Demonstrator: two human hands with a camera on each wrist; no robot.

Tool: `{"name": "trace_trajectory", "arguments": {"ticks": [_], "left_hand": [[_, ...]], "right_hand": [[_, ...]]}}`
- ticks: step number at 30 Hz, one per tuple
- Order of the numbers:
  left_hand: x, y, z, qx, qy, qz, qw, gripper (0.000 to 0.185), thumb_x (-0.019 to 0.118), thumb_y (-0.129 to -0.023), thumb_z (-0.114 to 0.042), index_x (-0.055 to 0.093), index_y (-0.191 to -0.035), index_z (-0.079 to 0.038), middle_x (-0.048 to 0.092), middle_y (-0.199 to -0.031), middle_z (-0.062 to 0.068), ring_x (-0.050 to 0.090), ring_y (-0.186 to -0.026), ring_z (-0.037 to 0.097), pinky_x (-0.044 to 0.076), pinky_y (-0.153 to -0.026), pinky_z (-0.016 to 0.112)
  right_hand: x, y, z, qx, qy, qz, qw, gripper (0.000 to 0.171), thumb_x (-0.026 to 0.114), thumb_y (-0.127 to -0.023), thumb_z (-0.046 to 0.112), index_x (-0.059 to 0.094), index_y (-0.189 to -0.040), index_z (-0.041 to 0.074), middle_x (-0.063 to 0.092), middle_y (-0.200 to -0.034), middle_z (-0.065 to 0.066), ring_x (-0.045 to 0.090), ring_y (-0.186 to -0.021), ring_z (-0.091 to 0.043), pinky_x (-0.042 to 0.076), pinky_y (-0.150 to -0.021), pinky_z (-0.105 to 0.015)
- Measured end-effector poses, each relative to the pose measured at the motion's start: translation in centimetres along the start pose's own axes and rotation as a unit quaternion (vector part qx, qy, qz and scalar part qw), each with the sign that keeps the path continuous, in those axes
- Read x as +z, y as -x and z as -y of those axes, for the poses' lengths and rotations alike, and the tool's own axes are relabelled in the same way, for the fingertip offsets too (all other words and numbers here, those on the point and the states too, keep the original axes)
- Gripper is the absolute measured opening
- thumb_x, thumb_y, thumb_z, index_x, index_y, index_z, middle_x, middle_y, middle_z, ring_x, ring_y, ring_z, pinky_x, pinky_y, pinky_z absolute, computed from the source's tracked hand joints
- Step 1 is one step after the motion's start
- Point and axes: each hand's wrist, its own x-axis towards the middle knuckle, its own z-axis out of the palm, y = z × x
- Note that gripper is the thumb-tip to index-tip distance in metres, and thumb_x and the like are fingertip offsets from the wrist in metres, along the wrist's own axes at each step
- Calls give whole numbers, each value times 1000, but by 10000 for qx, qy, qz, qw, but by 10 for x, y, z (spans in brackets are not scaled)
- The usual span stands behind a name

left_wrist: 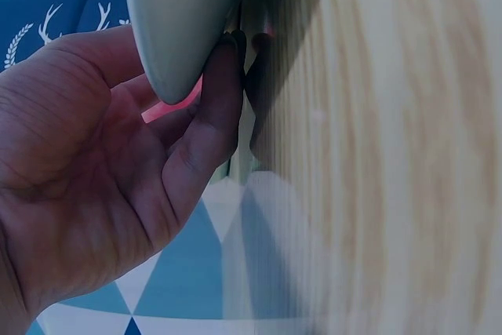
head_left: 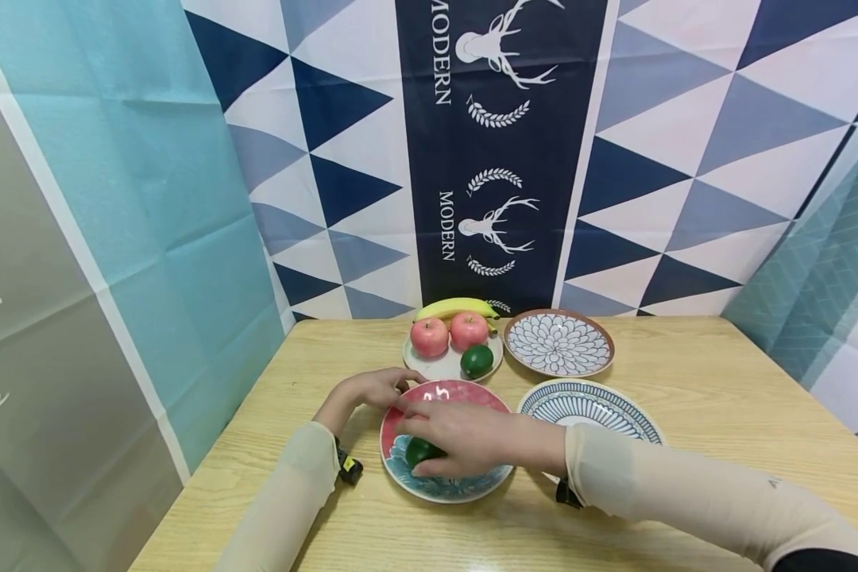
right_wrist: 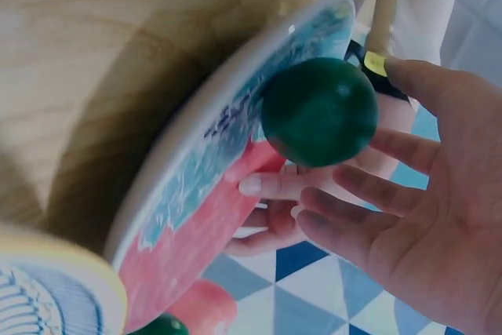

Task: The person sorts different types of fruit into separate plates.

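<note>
Right hand (head_left: 472, 437) reaches across the red-and-blue plate (head_left: 465, 486), fingers spread and nearly straight round a dark green lime (right_wrist: 319, 111); grip looks loose, fingertips touching the fruit, not clamped. The lime sits on the plate's left part, near the rim. Left hand (head_left: 372, 389) is at the plate's far-left edge, fingers straight, tips against the rim w/ thumb outside; open grip, just touching. Plate lies on the wooden tabletop (head_left: 722, 381). Behind it, a small white plate (head_left: 436, 367) w/ two red apples (head_left: 430, 336), a banana (head_left: 456, 307) and another lime (head_left: 477, 361). To the right, two patterned plates (head_left: 559, 343), blue-and-white.
</note>
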Motion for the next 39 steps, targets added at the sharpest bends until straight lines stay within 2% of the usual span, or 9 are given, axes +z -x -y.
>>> {"name": "trace_trajectory", "arguments": {"ticks": [6,9,12,17,23,29,35,39], "left_hand": [[0,-2,2,70,-8,23,10000,44,69,-98,-10,65,-141,-20,65,-124,4,57,-112,26,50,-101,47],[1,-3,3,122,-100,10,9999,44,68,-97,-7,65,-139,-19,65,-122,4,57,-111,25,50,-100,46],[1,-3,4,142,-174,-59,9997,44,71,-98,-13,65,-141,-18,65,-127,5,58,-116,25,48,-105,50],[1,-2,4,53,-178,-165,9997,55,77,-96,-26,61,-148,-17,64,-136,9,58,-124,29,45,-111,55],[1,-2,3,-97,-98,-167,9998,50,77,-95,-21,63,-143,-17,64,-135,11,58,-124,31,43,-113,57],[2,-2,2,-34,33,-110,9999,51,80,-94,-23,64,-141,-16,65,-132,9,59,-124,30,42,-113,56],[2,-2,1,21,78,-84,9999,50,80,-94,-23,64,-141,-17,66,-132,8,60,-123,29,43,-112,55],[2,-1,0,15,93,-68,9999,50,80,-94,-22,65,-140,-18,66,-131,8,61,-121,28,44,-111,55]], "right_hand": [[-8,1,-7,159,133,-100,9997,59,67,-103,47,57,-150,14,52,-157,-8,48,-145,-20,41,-118,-39],[-10,2,-11,106,345,-253,9990,58,68,-103,47,58,-149,14,55,-153,-8,52,-140,-21,44,-116,-39],[-13,3,-15,123,396,-442,9982,58,69,-102,47,58,-149,15,56,-149,-8,58,-133,-23,50,-110,-41],[-17,5,-27,329,418,-660,9964,55,72,-101,44,60,-148,18,57,-145,-6,60,-127,-22,56,-102,-44],[-19,8,-50,624,522,-619,9948,56,72,-100,40,59,-148,15,56,-147,-9,59,-127,-24,57,-99,-44],[-17,7,-72,938,412,-611,9929,51,73,-99,34,62,-145,15,57,-146,-9,59,-126,-23,56,-101,-46],[-17,8,-91,1170,349,-746,9897,54,74,-99,36,61,-147,15,61,-134,-10,62,-101,-21,57,-91,-45],[-14,10,-106,1231,309,-790,9888,54,74,-99,33,61,-147,13,60,-127,-9,62,-101,-24,56,-93,-46]]}}
